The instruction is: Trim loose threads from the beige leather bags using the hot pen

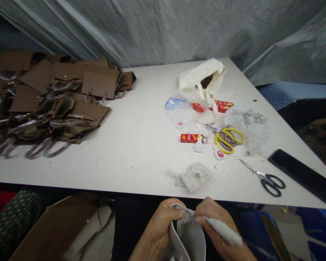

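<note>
Apparently midway, our left hand (165, 221) pinches the grey pouch (197, 237) near the counter (141, 174)'s front edge; our right hand (214, 217) grips white cloth (225, 231); what's left is unclear.

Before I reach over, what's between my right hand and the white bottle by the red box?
A crumpled plastic bundle on the table, as the head view shows.

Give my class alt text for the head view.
A bare left hand holds an open, pale grey pouch before a white table, while the right hand holds a twisted white wad at its rim. Boxy brown handbags crowd the table's left; yellow-handled metal scissors and black-handled metal scissors lie right.
</note>
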